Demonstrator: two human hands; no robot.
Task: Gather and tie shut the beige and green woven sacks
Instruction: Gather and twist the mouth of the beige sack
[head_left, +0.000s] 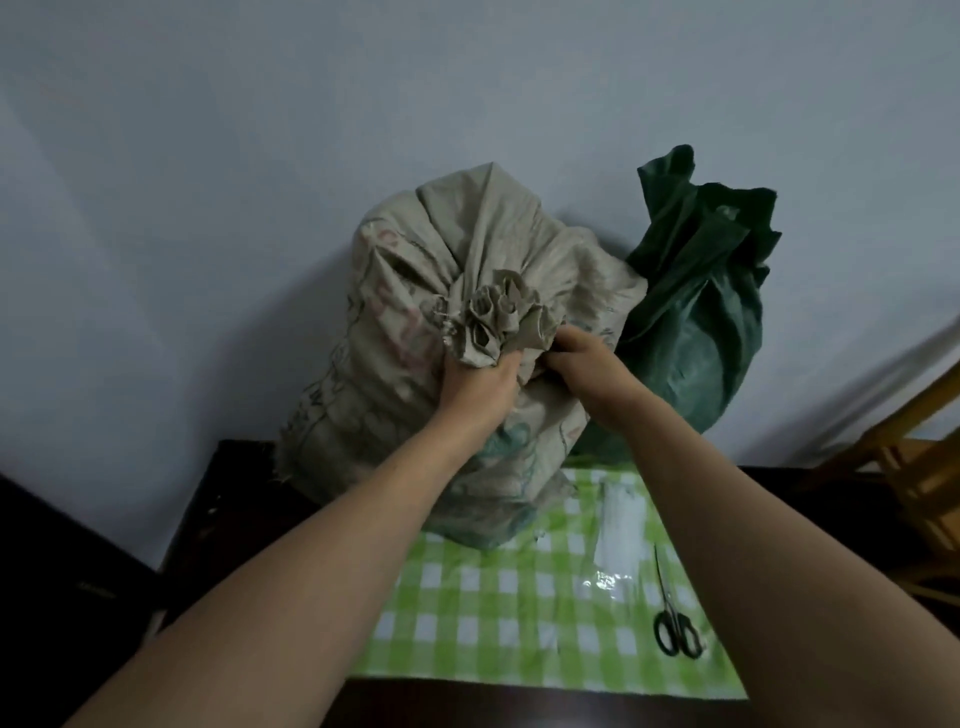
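On the dark table (223, 493), against the pale wall (208, 156), stand 2 filled woven sacks: the beige sack (395, 291) at centre and the green sack (691, 332) just beside it on its right, touching it.

Handling. The beige sack looks bulky and probably heavy, so it is best worked where it stands. Its woven cloth appears stiff and creasy rather than soft, and likely somewhat slippery. It will tend to spring open unless held tight. The place to take hold is the neck just below the gathered mouth (493, 317), where the pleats are bunched into 1 ruffled tuft.

Hand pose. Both bare forearms reach forward and up from the lower edge of the view. The left hand (480, 384) is clamped round the neck from below, fingers curled about the bunched cloth. The right hand (587, 358) sits close beside it, fingers curled into the fabric on the neck's right side.

Status. No tie is visible on the beige sack. The green sack's mouth stands loose and open.

Nearby, on the green checked cloth (493, 613), lie scissors (675, 623) and a pale strip (618, 525), too blurred to identify.
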